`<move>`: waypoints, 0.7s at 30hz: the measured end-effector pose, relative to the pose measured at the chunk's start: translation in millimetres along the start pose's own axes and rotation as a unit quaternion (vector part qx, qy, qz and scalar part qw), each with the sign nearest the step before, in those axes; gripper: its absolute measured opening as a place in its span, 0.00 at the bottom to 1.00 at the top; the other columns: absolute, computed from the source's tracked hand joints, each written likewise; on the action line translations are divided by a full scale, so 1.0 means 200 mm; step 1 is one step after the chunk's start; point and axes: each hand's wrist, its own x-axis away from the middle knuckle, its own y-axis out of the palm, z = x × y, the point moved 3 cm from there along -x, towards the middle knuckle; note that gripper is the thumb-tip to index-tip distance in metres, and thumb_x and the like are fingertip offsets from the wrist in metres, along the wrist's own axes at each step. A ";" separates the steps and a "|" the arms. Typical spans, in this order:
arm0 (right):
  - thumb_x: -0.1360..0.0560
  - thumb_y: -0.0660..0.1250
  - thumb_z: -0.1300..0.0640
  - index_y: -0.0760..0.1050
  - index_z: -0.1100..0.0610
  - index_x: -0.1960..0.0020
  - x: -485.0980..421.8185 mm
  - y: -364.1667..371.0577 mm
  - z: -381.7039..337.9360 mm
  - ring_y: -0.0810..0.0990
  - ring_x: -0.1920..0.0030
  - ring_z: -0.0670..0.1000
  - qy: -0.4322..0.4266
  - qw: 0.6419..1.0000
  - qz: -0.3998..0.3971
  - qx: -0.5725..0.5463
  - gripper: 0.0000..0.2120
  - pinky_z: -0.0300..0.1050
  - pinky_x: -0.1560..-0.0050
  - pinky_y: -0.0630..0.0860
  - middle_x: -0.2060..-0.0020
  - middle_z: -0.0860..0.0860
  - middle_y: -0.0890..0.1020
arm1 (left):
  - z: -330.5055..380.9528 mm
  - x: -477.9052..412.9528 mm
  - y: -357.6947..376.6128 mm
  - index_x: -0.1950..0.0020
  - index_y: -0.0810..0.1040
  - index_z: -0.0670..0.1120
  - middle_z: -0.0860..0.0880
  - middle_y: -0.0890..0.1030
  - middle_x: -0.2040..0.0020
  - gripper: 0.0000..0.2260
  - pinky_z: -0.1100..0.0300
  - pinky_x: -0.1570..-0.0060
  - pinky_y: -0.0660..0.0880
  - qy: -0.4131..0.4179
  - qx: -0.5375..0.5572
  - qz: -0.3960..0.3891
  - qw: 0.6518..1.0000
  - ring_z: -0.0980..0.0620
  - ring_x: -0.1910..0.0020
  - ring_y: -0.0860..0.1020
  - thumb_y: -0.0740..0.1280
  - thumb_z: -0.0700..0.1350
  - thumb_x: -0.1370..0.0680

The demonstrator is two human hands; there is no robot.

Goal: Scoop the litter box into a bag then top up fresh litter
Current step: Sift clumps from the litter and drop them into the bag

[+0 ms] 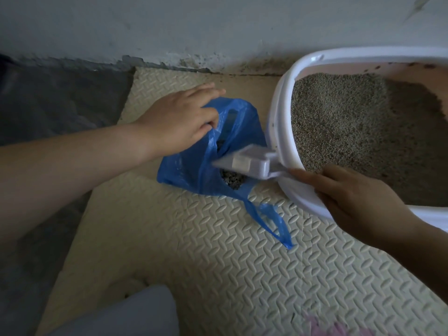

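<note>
One bag [184, 171], one scoop [250, 163], one litter box [281, 112].

light: dim, cool | shadows: soft | blur: scoop [244, 163] motion-smeared | edges: wide-angle bend

The left hand [179, 122] pinched the rim of a blue bag [191, 170] lying on the patterned mat [218, 275]. The right hand [349, 197] held a white scoop [249, 163] over the bag's mouth, beside the white litter box [281, 112] of grey litter [344, 122].
</note>
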 end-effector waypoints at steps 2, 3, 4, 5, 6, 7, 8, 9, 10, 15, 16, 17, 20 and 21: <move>0.25 0.60 0.56 0.65 0.43 0.28 0.00 0.01 0.00 0.73 0.64 0.51 -0.008 1.000 -0.008 0.015 0.26 0.43 0.74 0.67 0.61 0.48 0.70 | 0.00 0.00 0.00 0.53 0.78 0.48 0.45 0.65 0.25 0.06 0.46 0.32 0.65 0.000 0.002 0.000 1.000 0.46 0.25 0.60 0.62 0.46 0.22; 0.27 0.63 0.58 0.66 0.44 0.28 0.01 0.01 0.00 0.73 0.64 0.51 -0.017 0.999 -0.011 0.026 0.28 0.42 0.74 0.66 0.61 0.48 0.69 | 0.01 0.00 0.00 0.53 0.78 0.48 0.45 0.65 0.25 0.06 0.45 0.32 0.66 0.000 0.003 -0.003 1.000 0.46 0.25 0.60 0.62 0.46 0.22; 0.28 0.64 0.59 0.67 0.45 0.29 0.01 0.02 0.00 0.72 0.64 0.51 -0.019 0.999 -0.007 0.031 0.28 0.41 0.75 0.65 0.61 0.48 0.69 | 0.01 0.00 0.00 0.53 0.78 0.48 0.46 0.65 0.25 0.06 0.45 0.33 0.66 0.001 0.003 -0.003 1.000 0.46 0.25 0.60 0.62 0.46 0.22; 0.28 0.66 0.60 0.67 0.46 0.28 0.01 0.02 0.00 0.72 0.63 0.51 -0.018 0.999 -0.001 0.033 0.29 0.41 0.74 0.65 0.61 0.49 0.69 | 0.01 0.00 0.00 0.53 0.78 0.48 0.46 0.65 0.26 0.06 0.45 0.33 0.66 0.002 0.002 -0.002 1.000 0.46 0.25 0.60 0.62 0.46 0.22; 0.29 0.67 0.60 0.68 0.47 0.28 0.01 0.02 0.00 0.71 0.63 0.51 -0.019 0.999 -0.002 0.036 0.30 0.41 0.74 0.64 0.61 0.49 0.69 | 0.01 0.01 0.00 0.53 0.78 0.48 0.46 0.65 0.26 0.05 0.45 0.33 0.67 0.003 0.002 -0.002 1.000 0.47 0.25 0.60 0.62 0.46 0.22; 0.31 0.68 0.61 0.68 0.48 0.28 0.01 0.04 0.01 0.71 0.63 0.51 -0.023 0.999 -0.006 0.044 0.32 0.40 0.74 0.64 0.61 0.49 0.69 | 0.01 0.01 0.00 0.53 0.78 0.48 0.46 0.65 0.25 0.05 0.45 0.33 0.66 0.002 0.004 -0.004 1.000 0.47 0.25 0.59 0.63 0.46 0.22; 0.32 0.69 0.62 0.69 0.49 0.29 0.01 0.04 0.01 0.71 0.64 0.51 -0.027 0.998 -0.004 0.050 0.33 0.40 0.74 0.63 0.61 0.50 0.69 | 0.02 0.01 0.00 0.53 0.78 0.48 0.46 0.65 0.25 0.04 0.45 0.33 0.66 0.002 0.005 -0.004 1.000 0.47 0.25 0.59 0.63 0.46 0.22; 0.33 0.70 0.63 0.68 0.49 0.29 0.01 0.04 0.02 0.71 0.64 0.51 -0.029 0.998 0.004 0.050 0.33 0.41 0.74 0.64 0.61 0.50 0.69 | 0.01 0.01 0.01 0.53 0.78 0.48 0.46 0.65 0.25 0.04 0.45 0.33 0.67 0.002 0.004 -0.003 1.000 0.46 0.25 0.60 0.63 0.45 0.22; 0.33 0.70 0.63 0.68 0.50 0.28 0.00 0.04 0.02 0.71 0.64 0.51 -0.031 0.998 0.009 0.052 0.34 0.41 0.75 0.65 0.61 0.50 0.69 | 0.01 0.00 0.00 0.53 0.78 0.48 0.46 0.65 0.26 0.04 0.45 0.33 0.67 0.003 0.002 -0.002 1.000 0.46 0.25 0.60 0.63 0.45 0.22; 0.32 0.71 0.63 0.68 0.50 0.28 -0.04 0.04 0.03 0.71 0.64 0.52 -0.029 0.998 0.012 0.056 0.34 0.42 0.74 0.67 0.60 0.51 0.69 | 0.02 0.00 0.00 0.53 0.78 0.48 0.46 0.65 0.26 0.03 0.44 0.35 0.68 -0.003 0.009 -0.004 1.000 0.46 0.25 0.61 0.65 0.44 0.22; 0.33 0.71 0.64 0.67 0.49 0.28 -0.04 0.04 0.03 0.71 0.64 0.51 -0.030 0.997 0.002 0.065 0.35 0.42 0.74 0.65 0.61 0.51 0.69 | 0.03 0.00 0.00 0.53 0.78 0.47 0.46 0.65 0.26 0.03 0.45 0.35 0.68 -0.003 0.011 -0.003 1.000 0.46 0.25 0.61 0.65 0.44 0.22; 0.34 0.72 0.64 0.68 0.50 0.28 -0.05 0.05 0.03 0.70 0.64 0.51 -0.034 0.997 0.000 0.071 0.35 0.41 0.74 0.64 0.61 0.51 0.69 | 0.04 0.00 0.00 0.53 0.79 0.47 0.46 0.65 0.26 0.03 0.45 0.35 0.68 -0.003 0.013 -0.004 1.000 0.46 0.25 0.61 0.65 0.44 0.22; 0.34 0.72 0.64 0.68 0.51 0.28 -0.06 0.04 0.03 0.71 0.65 0.52 -0.032 0.997 0.019 0.064 0.35 0.41 0.74 0.65 0.61 0.52 0.70 | 0.04 -0.01 0.00 0.53 0.79 0.48 0.46 0.65 0.26 0.04 0.46 0.34 0.67 -0.004 0.015 -0.004 1.000 0.47 0.25 0.60 0.65 0.44 0.22; 0.34 0.72 0.64 0.69 0.51 0.28 -0.06 0.04 0.03 0.71 0.65 0.52 -0.034 0.997 0.012 0.068 0.35 0.40 0.74 0.64 0.61 0.52 0.70 | 0.04 -0.01 0.00 0.52 0.79 0.48 0.46 0.65 0.26 0.04 0.46 0.33 0.67 -0.004 0.018 -0.004 1.000 0.47 0.25 0.60 0.65 0.44 0.22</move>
